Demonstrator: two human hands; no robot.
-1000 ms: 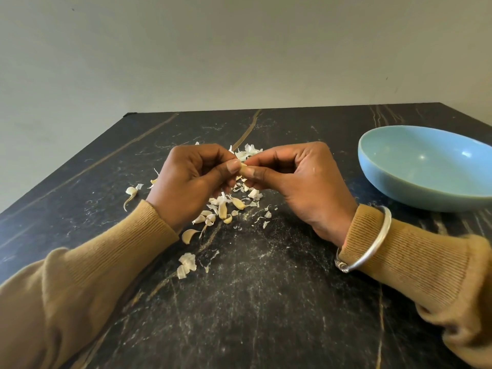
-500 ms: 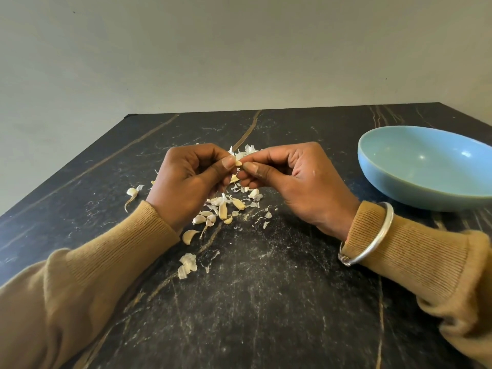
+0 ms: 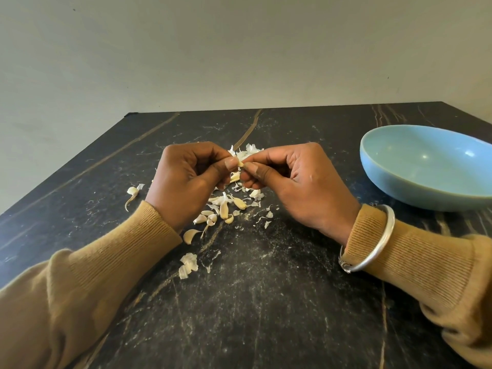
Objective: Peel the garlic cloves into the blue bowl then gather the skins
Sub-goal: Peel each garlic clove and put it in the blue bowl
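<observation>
My left hand and my right hand meet above the table's middle, fingertips together. Between both thumbs and forefingers sits a small garlic clove, pinched from each side; most of it is hidden by the fingers. Below and behind the hands lies a scatter of garlic cloves and white skins on the black marble table. The blue bowl stands at the right, apart from both hands; what I see of its inside holds nothing.
One stray clove with a tail lies left of my left wrist. Skin flakes lie nearer to me. A silver bangle circles my right wrist. A plain wall stands behind the table's far edge.
Both hands stay together in the same spot. The thumbs have shifted a little, and the clove's pale tip now shows between them.
</observation>
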